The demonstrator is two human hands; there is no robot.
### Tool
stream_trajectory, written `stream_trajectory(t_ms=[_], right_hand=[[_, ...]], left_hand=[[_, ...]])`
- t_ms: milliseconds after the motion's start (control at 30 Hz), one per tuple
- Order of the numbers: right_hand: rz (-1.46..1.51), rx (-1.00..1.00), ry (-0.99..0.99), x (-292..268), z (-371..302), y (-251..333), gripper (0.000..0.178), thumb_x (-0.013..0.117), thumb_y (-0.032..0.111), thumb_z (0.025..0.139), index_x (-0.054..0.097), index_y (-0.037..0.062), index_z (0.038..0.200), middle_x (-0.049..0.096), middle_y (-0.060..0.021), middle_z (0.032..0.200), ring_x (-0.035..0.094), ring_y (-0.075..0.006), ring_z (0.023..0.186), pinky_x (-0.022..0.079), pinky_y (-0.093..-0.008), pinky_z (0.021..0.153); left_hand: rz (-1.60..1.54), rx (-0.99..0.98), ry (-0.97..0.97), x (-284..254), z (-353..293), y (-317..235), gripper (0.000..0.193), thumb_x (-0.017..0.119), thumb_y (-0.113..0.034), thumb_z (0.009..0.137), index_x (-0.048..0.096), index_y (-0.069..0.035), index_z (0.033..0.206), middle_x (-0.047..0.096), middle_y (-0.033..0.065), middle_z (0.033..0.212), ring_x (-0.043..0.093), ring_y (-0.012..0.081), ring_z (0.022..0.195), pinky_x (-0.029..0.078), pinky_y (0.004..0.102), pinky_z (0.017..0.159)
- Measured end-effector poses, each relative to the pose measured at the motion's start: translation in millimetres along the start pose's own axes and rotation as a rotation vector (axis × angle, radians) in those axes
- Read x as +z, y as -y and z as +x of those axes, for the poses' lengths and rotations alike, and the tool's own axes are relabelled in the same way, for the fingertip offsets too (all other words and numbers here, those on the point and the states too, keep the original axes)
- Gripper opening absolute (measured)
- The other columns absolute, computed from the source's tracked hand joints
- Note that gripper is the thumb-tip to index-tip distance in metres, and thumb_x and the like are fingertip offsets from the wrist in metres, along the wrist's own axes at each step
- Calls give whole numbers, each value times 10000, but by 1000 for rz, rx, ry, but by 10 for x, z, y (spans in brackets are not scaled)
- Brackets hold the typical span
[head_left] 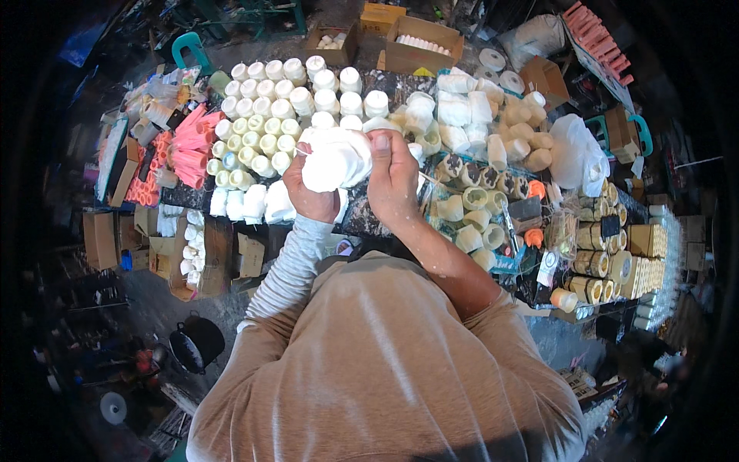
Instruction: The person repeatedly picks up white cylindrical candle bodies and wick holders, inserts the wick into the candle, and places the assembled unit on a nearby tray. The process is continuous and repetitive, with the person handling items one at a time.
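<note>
Over the middle of the table, my left hand [314,199] is closed round a bright white candle [327,169] with a soft, ragged white layer about it. Glare washes out its details. My right hand [394,181] grips the right side of the same white layer, thumb on top and the other fingers mostly hidden. A thin stick [435,182] juts out on the right of this hand. Just beyond stand rows of white candles [302,100], some with wicks showing. Left of my hands are rows of cream-coloured cups [250,142], with white wrapped pieces [254,202] in front.
Pink tapers [192,146] lie at the left. White wrapped bundles [454,110], translucent cups [466,223] and a white plastic bag [577,154] fill the right side. Cardboard boxes [423,48] stand behind the table; a black pot [197,343] is on the floor at lower left.
</note>
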State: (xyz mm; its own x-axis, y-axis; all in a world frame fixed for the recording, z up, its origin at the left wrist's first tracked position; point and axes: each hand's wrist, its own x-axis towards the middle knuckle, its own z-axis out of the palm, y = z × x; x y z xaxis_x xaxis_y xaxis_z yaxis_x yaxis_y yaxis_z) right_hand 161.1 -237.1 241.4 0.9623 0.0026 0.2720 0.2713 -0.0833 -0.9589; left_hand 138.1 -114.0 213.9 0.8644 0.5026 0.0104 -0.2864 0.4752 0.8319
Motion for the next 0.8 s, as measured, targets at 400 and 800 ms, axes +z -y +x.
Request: stream_trajectory(t_ms=[400,800], right_hand=[[300,189,297,-273,-108,69,423,595,302,1046,610,-20,1319,697,-79,1121,628,-138,1030,529,-299,895],[251,289,-63,-197,-156,-215,317,471,229,1096,620,3,930,660,-65,859,583,-123,781,506,-302,763]], left_hand=[[367,199,152,19,-43,-214,418,513,-308,1087,676,48,939,643,30,810,548,83,717,455,253,628],[243,-6,167,-98,-129,43,409,534,-367,1072,640,5,939,667,23,793,600,88,703,498,255,626]])
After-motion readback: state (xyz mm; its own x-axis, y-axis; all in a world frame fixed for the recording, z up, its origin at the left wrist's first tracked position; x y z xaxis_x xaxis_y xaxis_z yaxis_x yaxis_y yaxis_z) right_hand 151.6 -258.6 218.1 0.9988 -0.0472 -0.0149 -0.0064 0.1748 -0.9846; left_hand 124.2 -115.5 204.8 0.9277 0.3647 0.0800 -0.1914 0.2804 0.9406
